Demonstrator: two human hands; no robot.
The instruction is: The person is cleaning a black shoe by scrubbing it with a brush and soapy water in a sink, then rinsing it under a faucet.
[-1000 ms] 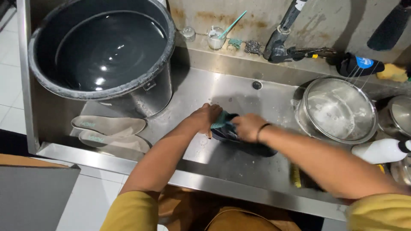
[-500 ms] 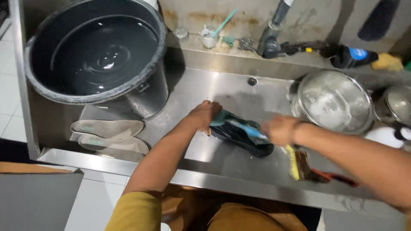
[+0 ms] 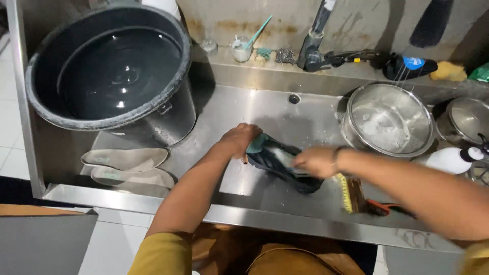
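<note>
A dark shoe (image 3: 277, 170) with a teal lining lies on its side on the wet floor of the steel sink (image 3: 265, 112). My left hand (image 3: 239, 140) grips the shoe at its heel end. Blurred by motion, my right hand (image 3: 316, 162) rests over the shoe's middle, closed on what looks like a small pale-handled brush (image 3: 282, 154) that is pressed against the shoe.
A large dark bucket (image 3: 175, 114) of water fills the sink's left. Two pale insoles (image 3: 127, 159) lie before it. A yellow-bristled scrub brush (image 3: 351, 193) lies right of the shoe. A metal bowl (image 3: 351, 135), a white bottle (image 3: 451, 160) and the tap (image 3: 316, 35) stand behind.
My right hand slid right along the shoe, then came partly back toward its middle. My left hand has stayed on the heel.
</note>
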